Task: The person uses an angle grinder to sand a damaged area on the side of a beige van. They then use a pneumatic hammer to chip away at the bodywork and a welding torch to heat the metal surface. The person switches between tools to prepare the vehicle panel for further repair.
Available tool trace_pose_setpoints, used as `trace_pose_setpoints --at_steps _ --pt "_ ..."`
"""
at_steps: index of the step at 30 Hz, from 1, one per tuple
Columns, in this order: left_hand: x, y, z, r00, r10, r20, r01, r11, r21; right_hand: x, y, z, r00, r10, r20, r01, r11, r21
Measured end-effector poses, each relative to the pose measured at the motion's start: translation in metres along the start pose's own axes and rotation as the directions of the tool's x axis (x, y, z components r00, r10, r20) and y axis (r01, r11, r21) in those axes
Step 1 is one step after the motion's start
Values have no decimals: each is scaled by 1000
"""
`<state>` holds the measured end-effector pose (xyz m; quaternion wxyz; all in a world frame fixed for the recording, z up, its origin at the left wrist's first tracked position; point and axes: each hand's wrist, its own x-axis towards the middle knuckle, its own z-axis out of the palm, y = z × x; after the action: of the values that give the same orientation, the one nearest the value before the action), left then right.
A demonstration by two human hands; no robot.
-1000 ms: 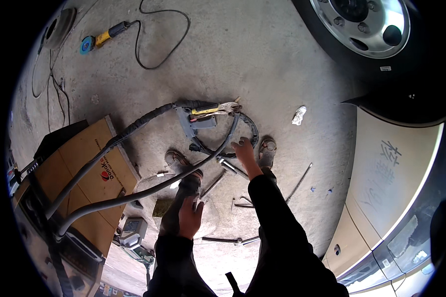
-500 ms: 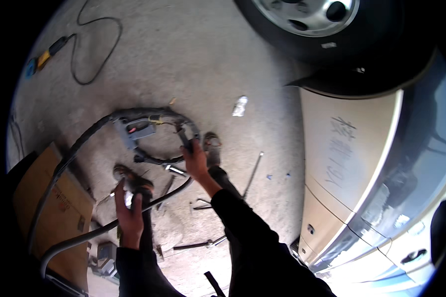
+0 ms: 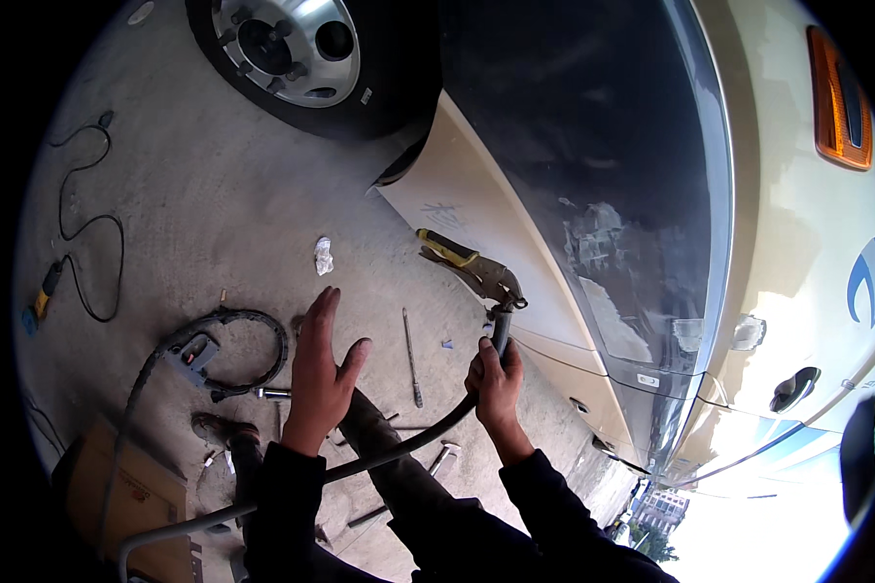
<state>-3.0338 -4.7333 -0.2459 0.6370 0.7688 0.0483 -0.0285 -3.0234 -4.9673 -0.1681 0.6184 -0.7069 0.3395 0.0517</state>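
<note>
My right hand [image 3: 497, 391] is closed around the end of a thick dark cable [image 3: 405, 446]. At that end are locking pliers [image 3: 465, 264] with yellow-and-black handles, held up in front of the vehicle's side panel [image 3: 525, 248]. From my hand the cable sags left, passing behind my left forearm. My left hand [image 3: 325, 374] is raised over the floor with its thumb apart from the fingers, and nothing is in it. Beyond it to the left, a grey gun-shaped tool [image 3: 194, 356] lies beside a coil of black cable [image 3: 284, 345] on the concrete.
A wheel [image 3: 292, 58] stands at the top. A yellow-and-blue power tool [image 3: 44, 296] with its cord lies at far left. A cardboard box [image 3: 136, 486] sits lower left. Around my legs are a long metal rod [image 3: 411, 360], a hammer [image 3: 447, 454] and crumpled clear plastic [image 3: 323, 256].
My right hand has risen from beside the coil toward the vehicle, bringing the cable end and pliers along. My left hand has lifted forward. The view has swung right.
</note>
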Motion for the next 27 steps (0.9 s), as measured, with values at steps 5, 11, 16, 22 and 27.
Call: trace_pose_setpoints --at_steps 5,11,16,22,27 --pt "34 73 69 983 88 160 -81 996 -46 -14 -38 -34 996 89 -13 -88 994 65" --pt "-15 78 116 996 71 60 -62 989 -133 -37 -36 -53 999 49 -12 -49 998 -45" --pt "-135 112 -23 942 -334 36 336 935 -114 -46 -14 -71 998 -7 -68 -1 994 -111" --pt "-334 107 -126 664 -601 -446 725 664 185 -32 -32 -72 998 33 51 -27 993 -114" --pt "-480 -63 -274 101 -363 -926 993 88 74 -18 -20 -104 955 -70 288 149 953 -262"
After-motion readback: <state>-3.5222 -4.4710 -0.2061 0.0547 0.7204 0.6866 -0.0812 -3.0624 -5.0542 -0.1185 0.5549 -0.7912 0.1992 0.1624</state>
